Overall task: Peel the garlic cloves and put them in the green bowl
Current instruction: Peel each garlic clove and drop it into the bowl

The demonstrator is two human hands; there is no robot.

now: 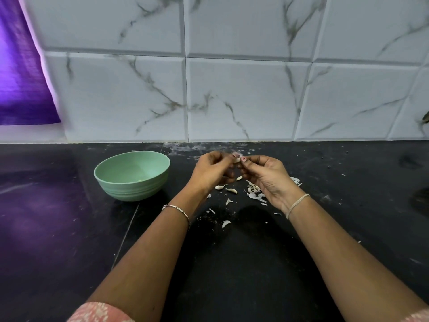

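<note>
White wall tiles [243,96] with grey lines stand behind a black desk [232,263]. Both hands meet above the desk, close to the wall. The left hand [213,170] and the right hand [267,175] pinch one small garlic clove [237,159] between their fingertips. The clove looks light, small and hard. Its skin looks thin and dry, so it may tear off in bits. A good place to hold it is at the two ends, with a nail under the skin. Both arms reach forward and the fingers curl in. Loose cloves [232,190] and skin scraps [254,194] lie on the desk by the hands. The green bowl [132,189] sits to the left, near the left hand.
</note>
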